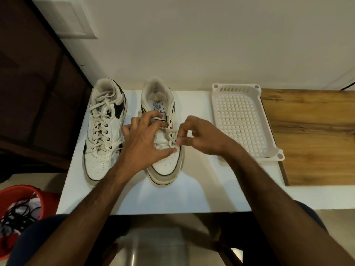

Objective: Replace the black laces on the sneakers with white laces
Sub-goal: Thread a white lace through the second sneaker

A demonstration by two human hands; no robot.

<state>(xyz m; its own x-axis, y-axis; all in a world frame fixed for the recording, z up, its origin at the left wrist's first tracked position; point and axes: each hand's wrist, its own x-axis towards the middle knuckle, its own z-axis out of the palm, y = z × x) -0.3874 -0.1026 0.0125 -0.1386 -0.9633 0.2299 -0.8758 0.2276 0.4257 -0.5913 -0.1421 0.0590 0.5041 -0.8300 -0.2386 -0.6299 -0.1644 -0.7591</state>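
Sneakers sit side by side on the white table (192,189) in front of me, toes toward me; far left, down on the floor, I see a red bucket (11,192) with black laces (16,215) tangled inside; the left sneaker (103,131) is fully threaded with a white lace; the right sneaker (163,143) has white lace (172,130) through only its lower eyelets, upper holes bare; my left hand (143,139) spreads over its tongue, fingers apart, and I cannot tell whether it grips anything; my right hand (199,139) has thumb and fingertips pinched together on the white lace at the eyelet row; just right of it a white perforated tray (247,120) rests partly on the wooden surface (315,135).
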